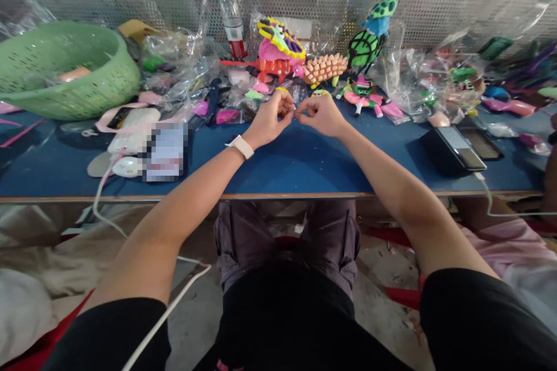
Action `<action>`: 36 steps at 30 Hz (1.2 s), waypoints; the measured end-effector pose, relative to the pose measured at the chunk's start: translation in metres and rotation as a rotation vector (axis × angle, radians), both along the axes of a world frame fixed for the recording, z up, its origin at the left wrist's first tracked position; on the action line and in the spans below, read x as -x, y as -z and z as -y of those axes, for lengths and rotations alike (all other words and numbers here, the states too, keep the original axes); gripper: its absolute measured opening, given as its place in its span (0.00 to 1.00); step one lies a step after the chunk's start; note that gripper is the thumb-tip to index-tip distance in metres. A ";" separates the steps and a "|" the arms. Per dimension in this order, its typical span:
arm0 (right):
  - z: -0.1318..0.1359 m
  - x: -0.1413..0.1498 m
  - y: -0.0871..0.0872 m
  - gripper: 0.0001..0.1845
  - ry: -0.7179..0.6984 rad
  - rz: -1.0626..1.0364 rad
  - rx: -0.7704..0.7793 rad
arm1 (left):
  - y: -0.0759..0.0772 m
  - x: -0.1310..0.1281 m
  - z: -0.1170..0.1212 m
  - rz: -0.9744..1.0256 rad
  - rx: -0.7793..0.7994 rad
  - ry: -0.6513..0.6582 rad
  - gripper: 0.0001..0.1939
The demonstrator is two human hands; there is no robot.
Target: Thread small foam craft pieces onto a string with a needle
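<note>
Left hand (273,116) and right hand (322,114) curled near the spiky orange figure (325,69), their grip impossible to tell. A forward nudge risked toppling it.

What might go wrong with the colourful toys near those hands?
The left hand and right hand are close to the spiky tan animal figure; a bump might tip it. The clear plastic bottle with a red cap could topple onto the pink-and-red figure. The thin white cable hanging over the blue table's edge might get snagged.
</note>
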State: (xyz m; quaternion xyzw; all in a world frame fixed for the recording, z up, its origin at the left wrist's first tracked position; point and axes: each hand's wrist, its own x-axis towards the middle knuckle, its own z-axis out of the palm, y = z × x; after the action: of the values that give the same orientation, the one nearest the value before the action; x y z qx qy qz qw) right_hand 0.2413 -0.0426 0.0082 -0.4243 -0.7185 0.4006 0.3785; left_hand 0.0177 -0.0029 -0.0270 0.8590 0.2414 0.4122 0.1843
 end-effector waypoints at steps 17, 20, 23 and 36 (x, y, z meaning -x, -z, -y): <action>0.000 -0.002 -0.003 0.15 -0.141 -0.341 0.449 | -0.019 0.010 0.012 -0.115 -0.204 -0.024 0.12; 0.001 -0.002 -0.005 0.14 -0.138 -0.318 0.491 | -0.021 0.012 0.013 -0.170 -0.246 -0.027 0.11; 0.001 -0.002 -0.006 0.14 -0.139 -0.312 0.527 | -0.024 0.014 0.010 -0.241 -0.322 -0.027 0.12; 0.000 -0.002 -0.013 0.14 -0.035 -0.231 0.795 | -0.014 0.004 0.001 -0.382 -0.575 -0.031 0.20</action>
State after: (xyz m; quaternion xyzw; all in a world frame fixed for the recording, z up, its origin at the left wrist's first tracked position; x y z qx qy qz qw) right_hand 0.2432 -0.0427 0.0214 -0.4775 -0.4676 0.6982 0.2565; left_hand 0.0140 -0.0041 -0.0134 0.9337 0.1584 0.2977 -0.1201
